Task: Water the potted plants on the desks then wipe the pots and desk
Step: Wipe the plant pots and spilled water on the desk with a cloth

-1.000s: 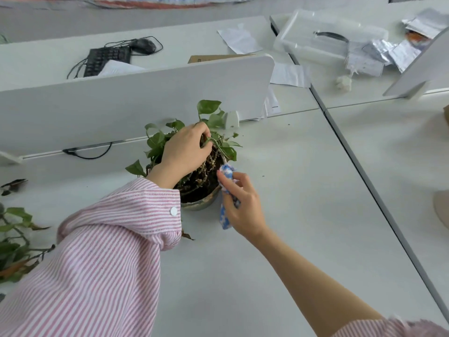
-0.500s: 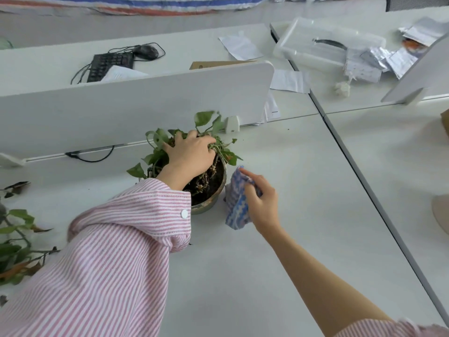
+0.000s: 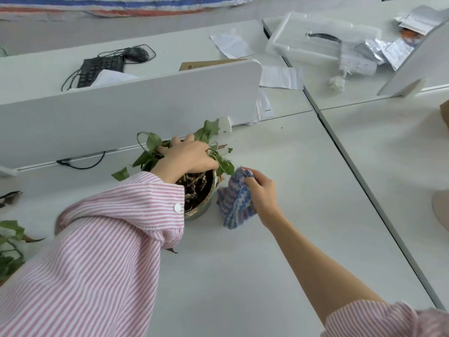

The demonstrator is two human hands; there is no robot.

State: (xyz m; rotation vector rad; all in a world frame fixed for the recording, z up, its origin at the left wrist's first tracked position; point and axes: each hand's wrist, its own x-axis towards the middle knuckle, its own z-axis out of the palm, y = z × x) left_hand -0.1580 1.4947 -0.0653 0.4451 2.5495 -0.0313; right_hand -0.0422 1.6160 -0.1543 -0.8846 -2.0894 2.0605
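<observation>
A small potted plant [image 3: 203, 208] with green leaves and dry stems stands on the white desk [image 3: 279, 239], close to the divider panel. My left hand [image 3: 188, 158] lies over the top of the plant, fingers curled on the pot's rim and the leaves. My right hand [image 3: 261, 190] holds a blue and white striped cloth [image 3: 237, 206] just to the right of the pot, and the cloth hangs down to the desk. Whether the cloth touches the pot's side is not visible.
A white divider panel [image 3: 126, 110] runs behind the pot. Another leafy plant [image 3: 11, 246] sits at the left edge. Beyond the divider lie a keyboard [image 3: 100, 69], a mouse [image 3: 136, 54], papers [image 3: 281, 76] and a clear plastic box [image 3: 320, 37].
My right hand has moved with the cloth from the pot's near rim to its right side, and the cloth has opened out. My left hand has shifted flatter over the plant.
</observation>
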